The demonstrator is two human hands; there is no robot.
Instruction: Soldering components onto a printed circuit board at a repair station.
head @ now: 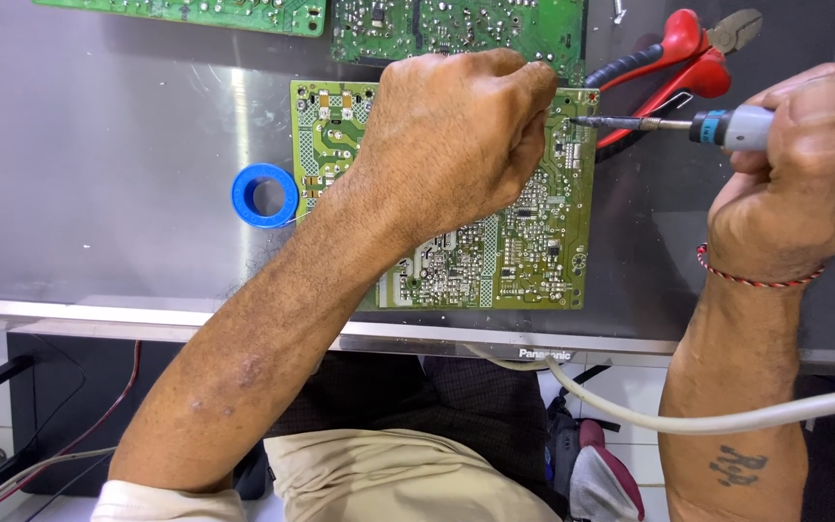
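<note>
Circuit board (524, 242) flat at the table's (99, 174) near edge — stiff, light, fragile; best held by its edges. Left hand (456, 135) presses it, fist closed; right hand (804, 184) grips a soldering iron (727, 126) — tip at the board's far-right corner.

Circuit board (524, 242) laid flat on worktop (99, 174). Tape roll (265, 195) placed just left of board. Two more boards (456, 29) set behind it. Pliers (688, 58) laid behind right corner. Soldering iron (727, 126) tip positioned at board's right edge.
</note>
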